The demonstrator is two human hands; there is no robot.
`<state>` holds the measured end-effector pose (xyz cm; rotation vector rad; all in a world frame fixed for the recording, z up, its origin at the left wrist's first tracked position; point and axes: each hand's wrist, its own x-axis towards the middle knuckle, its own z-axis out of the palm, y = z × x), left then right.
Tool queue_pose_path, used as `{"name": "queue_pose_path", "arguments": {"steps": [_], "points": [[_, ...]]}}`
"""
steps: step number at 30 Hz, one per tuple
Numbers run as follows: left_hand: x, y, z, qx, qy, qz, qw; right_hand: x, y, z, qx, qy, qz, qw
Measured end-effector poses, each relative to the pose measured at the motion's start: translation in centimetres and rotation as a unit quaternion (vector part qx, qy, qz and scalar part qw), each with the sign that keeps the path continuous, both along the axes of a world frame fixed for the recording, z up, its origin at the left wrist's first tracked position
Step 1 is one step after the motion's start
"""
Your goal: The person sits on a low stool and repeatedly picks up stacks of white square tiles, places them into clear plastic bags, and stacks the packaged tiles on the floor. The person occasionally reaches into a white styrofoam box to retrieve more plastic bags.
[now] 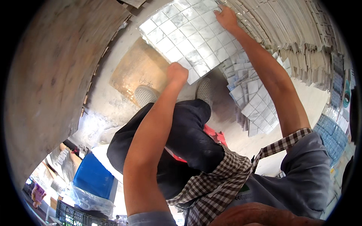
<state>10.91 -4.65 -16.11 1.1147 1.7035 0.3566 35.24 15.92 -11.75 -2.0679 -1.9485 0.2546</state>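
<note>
I hold up a square mosaic sheet (188, 37) of small white and grey marble tiles in front of me. My left hand (177, 72) grips its near lower edge, fingers closed around it. My right hand (226, 16) holds the sheet's far right corner, fingers spread on the tiles. Just right of the sheet, a fanned stack of similar mosaic sheets (252, 101) lies below my right forearm. My two feet in white perforated shoes (145, 94) show under the sheet.
Long rows of stacked tile sheets (301, 41) run along the upper right. A brown board (135, 71) lies on the pale floor. A rough wall (49, 75) fills the left. A blue bin (92, 177) and a black crate (69, 216) stand lower left.
</note>
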Motion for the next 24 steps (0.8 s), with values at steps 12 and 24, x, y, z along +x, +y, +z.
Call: {"name": "queue_pose_path", "arguments": {"steps": [12, 24], "points": [[-0.4, 0.8, 2.6, 0.002, 0.115, -0.14, 0.983, 0.1, 0.5, 0.5, -0.043, 0.033, 0.007, 0.998], [-0.2, 1.5, 2.6, 0.025, 0.095, -0.171, 0.98, 3.9, 3.7, -5.9, 0.048, -0.055, 0.002, 0.997]]}}
